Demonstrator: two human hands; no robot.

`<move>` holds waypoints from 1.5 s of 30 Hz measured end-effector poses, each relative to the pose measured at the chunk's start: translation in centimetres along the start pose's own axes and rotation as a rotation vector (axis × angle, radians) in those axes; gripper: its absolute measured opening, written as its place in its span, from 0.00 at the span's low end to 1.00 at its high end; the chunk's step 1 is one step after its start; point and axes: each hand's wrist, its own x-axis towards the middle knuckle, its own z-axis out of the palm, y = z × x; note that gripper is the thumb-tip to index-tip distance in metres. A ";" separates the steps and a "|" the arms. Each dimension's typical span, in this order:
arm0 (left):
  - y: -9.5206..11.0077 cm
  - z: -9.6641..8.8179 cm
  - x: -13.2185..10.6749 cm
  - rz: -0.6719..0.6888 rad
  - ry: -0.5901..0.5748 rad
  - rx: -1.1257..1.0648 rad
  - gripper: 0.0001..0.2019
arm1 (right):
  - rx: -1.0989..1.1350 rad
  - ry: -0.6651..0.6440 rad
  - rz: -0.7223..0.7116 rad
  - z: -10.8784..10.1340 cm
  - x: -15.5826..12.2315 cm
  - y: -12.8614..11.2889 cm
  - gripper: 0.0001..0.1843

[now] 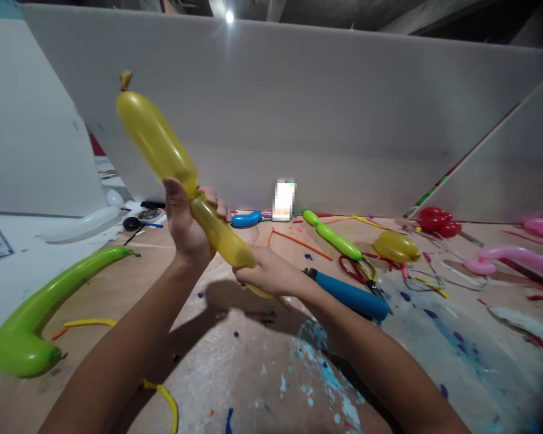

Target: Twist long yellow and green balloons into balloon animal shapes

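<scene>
A long yellow balloon (156,141) slants up to the left in front of me, its knotted end at the top. A narrow twist divides it into a fatter upper part and a thinner lower part. My left hand (187,223) is wrapped round it at that twist, thumb on the near side. Lower down, my right hand (265,271) grips the thin part near its bottom end. A short tail of the balloon pokes out below the right hand, and the right fingers are partly hidden.
On the paint-spotted table lie a green balloon (31,319), a blue hand pump (348,295), red-handled scissors (357,271), a lime balloon (337,240) and a pink balloon (516,253). A bright, blurred-out screen (284,200) leans on the white board (344,120) behind.
</scene>
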 end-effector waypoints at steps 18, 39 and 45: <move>-3.2 -1.1 0.1 0.419 0.012 0.283 0.20 | -0.763 0.540 0.040 -0.1 0.7 1.5 0.12; -3.3 -4.2 3.5 0.012 0.103 0.205 0.22 | -0.061 0.178 0.143 -4.2 0.3 2.6 0.23; -4.1 -4.9 3.6 -0.136 0.100 0.187 0.17 | -0.022 0.171 0.132 -4.8 0.4 3.2 0.22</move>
